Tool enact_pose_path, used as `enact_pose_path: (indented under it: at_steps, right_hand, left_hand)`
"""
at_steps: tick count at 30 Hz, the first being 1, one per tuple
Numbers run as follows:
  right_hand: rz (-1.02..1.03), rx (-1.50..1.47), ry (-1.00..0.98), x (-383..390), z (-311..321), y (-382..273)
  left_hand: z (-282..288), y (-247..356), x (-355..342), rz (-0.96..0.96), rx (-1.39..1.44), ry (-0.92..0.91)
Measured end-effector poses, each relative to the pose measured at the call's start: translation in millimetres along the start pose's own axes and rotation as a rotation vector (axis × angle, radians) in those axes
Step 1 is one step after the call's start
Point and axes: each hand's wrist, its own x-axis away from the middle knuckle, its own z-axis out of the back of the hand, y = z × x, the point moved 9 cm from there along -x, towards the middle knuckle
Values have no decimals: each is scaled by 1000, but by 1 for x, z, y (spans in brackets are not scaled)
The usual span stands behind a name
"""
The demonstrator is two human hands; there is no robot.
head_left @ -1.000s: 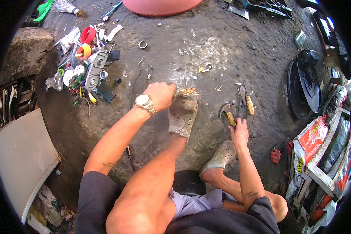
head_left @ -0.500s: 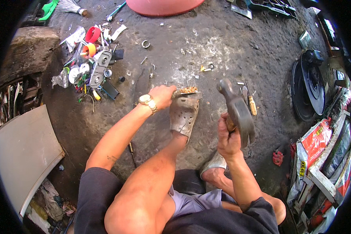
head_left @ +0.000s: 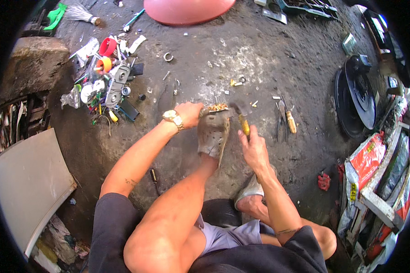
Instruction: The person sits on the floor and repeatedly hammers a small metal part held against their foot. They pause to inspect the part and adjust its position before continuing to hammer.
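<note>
My left hand [head_left: 188, 114], wearing a gold watch, is closed on a flat metal piece [head_left: 215, 110] with small gold-coloured bits on it, at the toe of my left clog [head_left: 211, 135]. My right hand [head_left: 254, 150] grips the yellow handle of a hammer [head_left: 243, 123]; its blurred head is beside the right end of the metal piece. To the right lie pliers [head_left: 281, 119] and a wooden-handled screwdriver [head_left: 290, 122] on the concrete floor [head_left: 214, 57].
A pile of plastic parts [head_left: 100, 88] lies at upper left, below a brush [head_left: 79, 13]. A pink tub [head_left: 189, 9] stands at the top. Black discs [head_left: 359, 98] and bagged scrap [head_left: 369, 161] line the right. A grey panel [head_left: 32, 182] leans at lower left.
My right hand picked the hammer up from beside the pliers, raised it, and has swung it leftward to the metal piece. My left hand stayed at the clog's toe.
</note>
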Motion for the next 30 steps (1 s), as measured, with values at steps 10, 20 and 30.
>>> enact_pose_path:
  at_steps: [10,20,30]
  right_hand:
    - [195,158,524,-5,10,18]
    - [-474,-974,-418,-54,-103,16]
    - [-424,-771,-385,-61,-108,21]
  left_hand:
    - [4,4,24,-98,-5,186]
    - [5,4,2,-148,-72,33]
    - [25,4,-26,-242,-298,-174]
